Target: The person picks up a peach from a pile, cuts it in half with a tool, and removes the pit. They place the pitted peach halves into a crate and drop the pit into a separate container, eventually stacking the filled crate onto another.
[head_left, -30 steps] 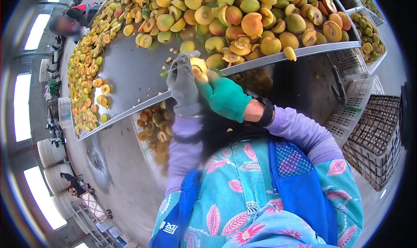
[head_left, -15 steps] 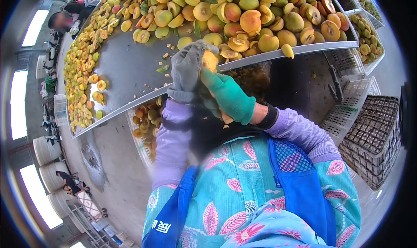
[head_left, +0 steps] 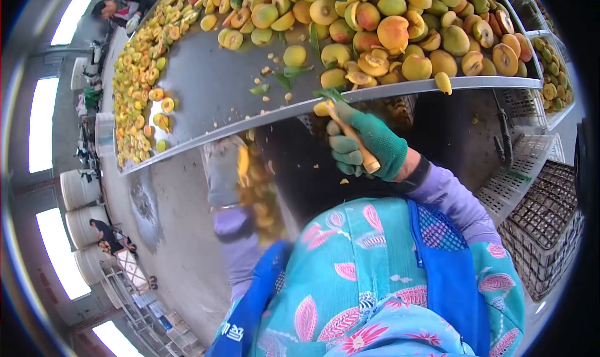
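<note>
Turquoise printed clothing [head_left: 337, 276] fills the bottom centre, nearest the camera. Next out, right hand [head_left: 369, 138], green glove, centre of frame: fingers curled closed around a wooden-handled tool [head_left: 357, 141]. Handle's long axis runs diagonally, butt end at lower right, working end pointing upper left toward the table edge; blade itself can't be made out. Small yellow piece [head_left: 322, 109] sits right by that working end; pinched or stuck, can't tell.

Left hand [head_left: 224, 173], grey glove, left of centre, badly blurred; finger opening unclear. Yellow fruit piece [head_left: 242, 163] at its right side, long axis roughly up-down in frame; held or loose, can't tell. Blurred fruit [head_left: 265, 213] lies below and right of it.

Risks, my judgement: a wet glove could let the handle twist, turning the working end toward the fingers; a poorly aimed left hand could drop its piece on the floor [head_left: 181, 207].

Farther: metal table [head_left: 206, 76] with piled fruit [head_left: 394, 32] across the top. One yellow fruit [head_left: 443, 83] overlaps the rim, upper right; a knock to the table might tip it off. Farthest, upper left: another person [head_left: 128, 7] beside the table.
</note>
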A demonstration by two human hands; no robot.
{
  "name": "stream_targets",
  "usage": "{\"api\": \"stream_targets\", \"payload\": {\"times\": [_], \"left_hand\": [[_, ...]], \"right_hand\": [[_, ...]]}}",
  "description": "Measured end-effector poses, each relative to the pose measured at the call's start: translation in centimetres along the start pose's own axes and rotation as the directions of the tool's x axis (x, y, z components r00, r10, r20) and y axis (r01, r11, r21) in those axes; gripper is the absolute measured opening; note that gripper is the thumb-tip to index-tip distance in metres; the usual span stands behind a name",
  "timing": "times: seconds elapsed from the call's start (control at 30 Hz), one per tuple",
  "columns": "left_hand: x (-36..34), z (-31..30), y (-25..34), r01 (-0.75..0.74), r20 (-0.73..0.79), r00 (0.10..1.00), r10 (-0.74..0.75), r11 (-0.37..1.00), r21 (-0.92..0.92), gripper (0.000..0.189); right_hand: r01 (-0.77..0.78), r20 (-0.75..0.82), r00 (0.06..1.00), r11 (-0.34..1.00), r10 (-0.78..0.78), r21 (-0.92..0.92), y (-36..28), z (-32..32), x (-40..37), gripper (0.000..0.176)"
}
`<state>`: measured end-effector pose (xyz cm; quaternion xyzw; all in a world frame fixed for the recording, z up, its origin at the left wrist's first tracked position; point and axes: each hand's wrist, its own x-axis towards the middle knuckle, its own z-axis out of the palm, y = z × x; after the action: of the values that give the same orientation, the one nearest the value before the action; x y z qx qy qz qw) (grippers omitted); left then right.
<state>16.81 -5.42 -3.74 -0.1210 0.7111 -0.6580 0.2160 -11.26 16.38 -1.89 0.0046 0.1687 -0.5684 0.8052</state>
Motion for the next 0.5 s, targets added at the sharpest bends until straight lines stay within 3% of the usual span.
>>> {"api": "stream_targets", "payload": {"times": [0.03, 0.07, 0.1, 0.13, 0.17, 0.2, 0.27, 0.33, 0.37, 0.4, 0.43, 0.5], "left_hand": [[-0.2, 2.4, 0.9, 0.217, 0.021, 0.942, -0.334, 0.561, -0.799, 0.027], [0.6, 0.2, -1.5, 0.354, 0.304, 0.899, -0.317, 0.114, -0.928, 0.024], [3.0, -3.3, -5.0, 0.402, 0.441, 0.871, -0.214, -0.205, -0.892, 0.023], [5.4, -6.9, -8.5, 0.452, 0.566, 0.818, -0.105, -0.490, -0.745, 0.022], [9.3, -9.9, -11.4, 0.437, 0.579, 0.815, -0.036, -0.618, -0.654, 0.024], [13.3, -7.8, -8.7, 0.257, 0.340, 0.919, -0.201, -0.350, -0.901, 0.028], [20.0, -6.3, -5.7, 0.037, 0.031, 0.982, -0.188, 0.029, -0.999, 0.030], [23.7, -8.5, -4.9, 0.037, 0.038, 0.999, 0.002, 0.120, -0.992, 0.028], [23.9, -8.3, -5.4, 0.100, 0.085, 0.995, 0.058, -0.351, -0.931, 0.030], [23.1, -7.2, -6.1, 0.177, 0.105, 0.984, 0.144, -0.733, -0.657, 0.032], [21.8, -6.7, -6.6, 0.252, 0.094, 0.967, 0.236, -0.938, -0.237, 0.034], [18.4, -8.0, -6.7, 0.117, 0.047, 0.991, 0.123, -0.986, 0.116, 0.039]], "right_hand": [[-0.012, -0.103, 0.995, 0.999, 0.007, -0.047, -0.2, -0.7, 0.0, 0.032], [-0.038, -0.213, 0.977, 0.995, 0.018, -0.089, 0.0, -1.3, -0.1, 0.032], [0.000, -0.279, 0.960, 0.993, -0.034, -0.121, -0.2, -0.3, -0.1, 0.032], [0.036, -0.341, 0.936, 0.987, -0.088, -0.156, -0.3, 1.7, -0.2, 0.032], [0.076, -0.398, 0.905, 0.978, -0.150, -0.197, -0.6, 2.9, -0.3, 0.032], [0.088, -0.388, 0.908, 0.977, -0.160, -0.196, -1.1, 2.6, -0.3, 0.032], [0.117, -0.369, 0.912, 0.976, -0.180, -0.186, -1.7, 1.5, -0.2, 0.033], [0.177, -0.359, 0.899, 0.957, -0.252, -0.229, -1.7, 1.0, -0.3, 0.035], [0.203, -0.352, 0.892, 0.947, -0.283, -0.249, -1.9, 0.8, -0.3, 0.036], [0.283, -0.328, 0.826, 0.842, -0.458, -0.460, -1.9, 0.7, -0.2, 0.038], [0.331, -0.262, 0.751, 0.689, -0.606, -0.644, -1.7, 0.6, 0.1, 0.039], [0.299, -0.104, 0.666, 0.392, -0.738, -0.870, -1.6, 0.8, 1.1, 0.041]]}}
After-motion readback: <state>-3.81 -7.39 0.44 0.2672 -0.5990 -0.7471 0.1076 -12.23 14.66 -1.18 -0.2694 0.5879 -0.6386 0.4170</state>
